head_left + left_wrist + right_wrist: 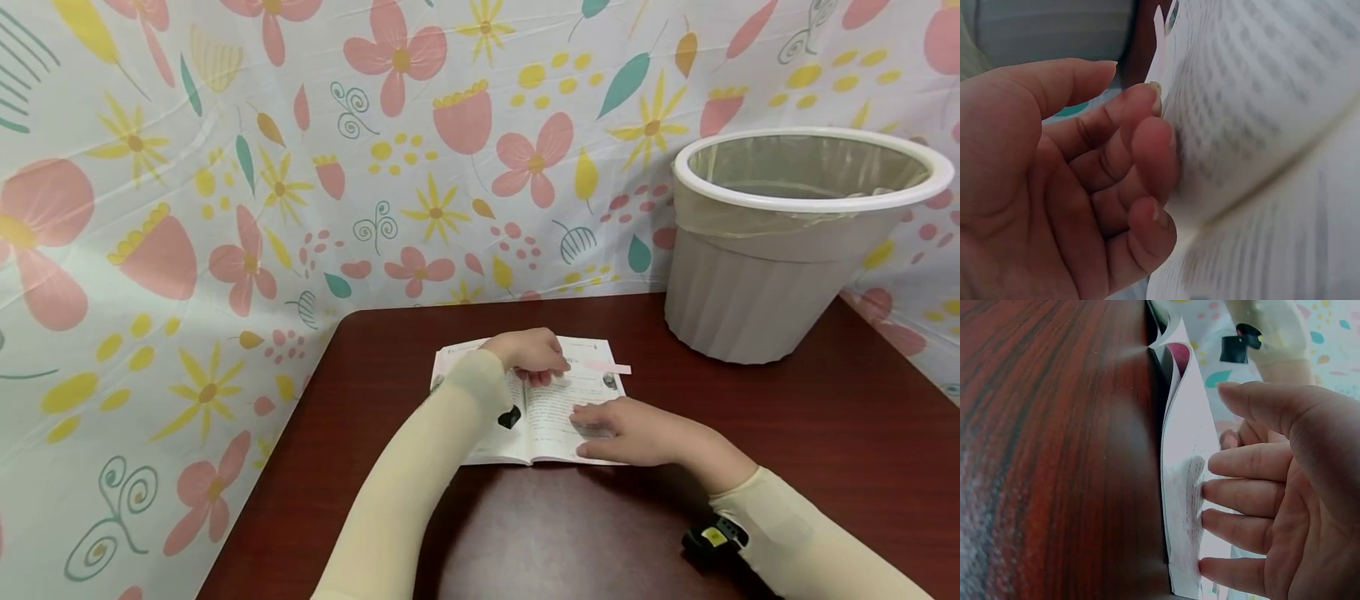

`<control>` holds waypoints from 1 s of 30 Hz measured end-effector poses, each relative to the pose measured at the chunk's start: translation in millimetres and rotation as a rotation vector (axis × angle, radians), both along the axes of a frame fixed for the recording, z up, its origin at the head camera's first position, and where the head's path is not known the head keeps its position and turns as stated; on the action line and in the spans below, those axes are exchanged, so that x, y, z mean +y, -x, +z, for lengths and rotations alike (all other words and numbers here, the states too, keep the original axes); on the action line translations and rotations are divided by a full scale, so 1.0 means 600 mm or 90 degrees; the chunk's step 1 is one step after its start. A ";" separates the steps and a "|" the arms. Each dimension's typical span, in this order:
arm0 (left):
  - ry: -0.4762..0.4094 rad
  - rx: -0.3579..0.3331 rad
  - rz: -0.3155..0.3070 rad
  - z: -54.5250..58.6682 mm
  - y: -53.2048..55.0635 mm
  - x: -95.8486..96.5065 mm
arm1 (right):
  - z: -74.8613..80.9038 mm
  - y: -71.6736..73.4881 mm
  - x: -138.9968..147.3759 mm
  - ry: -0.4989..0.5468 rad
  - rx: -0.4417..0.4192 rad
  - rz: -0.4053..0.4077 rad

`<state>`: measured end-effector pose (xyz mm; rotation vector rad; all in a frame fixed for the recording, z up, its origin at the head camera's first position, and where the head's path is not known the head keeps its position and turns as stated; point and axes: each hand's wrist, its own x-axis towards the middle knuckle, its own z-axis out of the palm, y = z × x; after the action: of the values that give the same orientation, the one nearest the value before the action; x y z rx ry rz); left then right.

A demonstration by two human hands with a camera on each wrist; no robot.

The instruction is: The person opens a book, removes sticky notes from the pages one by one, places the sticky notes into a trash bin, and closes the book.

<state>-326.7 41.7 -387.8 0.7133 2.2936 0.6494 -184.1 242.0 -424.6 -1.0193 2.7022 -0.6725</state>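
Observation:
An open book (pixel 555 433) with printed pages lies on the dark wooden table. A pink paper strip (pixel 617 368) sticks out past its right edge near the top. My left hand (pixel 532 352) is over the upper middle of the spread, its fingers loosely bent; in the left wrist view the fingertips (pixel 1159 156) are right at the printed page and nothing is gripped. My right hand (pixel 637 429) rests at the lower right page, fingers nearly straight. In the right wrist view those fingertips (pixel 1207 487) touch the page surface, with the thumb held apart above.
A grey bin (pixel 750 283) with a white rim and a clear liner stands at the table's back right. Behind the table (pixel 360 400) hangs a flower-patterned cloth (pixel 465 217). A black wrist device (pixel 712 537) sits at the right sleeve.

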 end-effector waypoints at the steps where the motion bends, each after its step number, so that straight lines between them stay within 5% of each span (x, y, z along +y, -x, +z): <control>1: 0.001 -0.004 0.005 -0.002 0.001 0.005 | -0.001 0.002 0.002 0.004 0.003 0.005; 12: 0.003 -0.027 0.067 -0.029 0.011 0.037 | 0.002 0.016 0.033 0.078 -0.063 -0.048; 19: 0.011 -0.007 0.069 -0.049 0.015 0.047 | -0.004 0.019 0.036 0.077 -0.062 -0.059; 30: -0.016 -0.037 0.111 -0.067 0.013 0.050 | -0.004 0.021 0.040 0.085 -0.063 -0.053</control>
<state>-334.8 71.4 -428.2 0.5016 2.3140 0.7694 -196.6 266.1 -427.1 -0.8800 2.6555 -0.9037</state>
